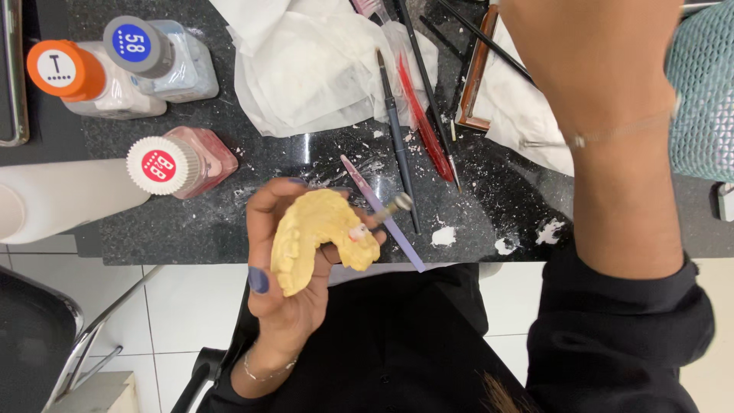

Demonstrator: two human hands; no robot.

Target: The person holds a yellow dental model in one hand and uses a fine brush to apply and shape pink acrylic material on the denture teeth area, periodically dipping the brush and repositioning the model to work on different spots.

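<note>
My left hand (pixel 284 302) is shut on a yellow plaster dental cast (pixel 310 229), holding it palm up over my lap at the front edge of the black counter (pixel 191 226). A small pink and white tooth build-up (pixel 358 232) sits on the cast's right end, and a short metal pin (pixel 396 204) sticks out beside it. My right hand (pixel 589 46) reaches to the far top right over white paper and thin tools. Its fingers are cut off by the frame's edge. A thin bracelet circles that wrist.
Three capped bottles stand at the back left: orange cap (pixel 60 69), blue cap (pixel 135 43), white cap on pink liquid (pixel 160 164). Crumpled white tissue (pixel 306 65), a dark brush (pixel 397 138), a red tool (pixel 424 126) and a lilac-handled tool (pixel 397 237) lie mid-counter among white crumbs.
</note>
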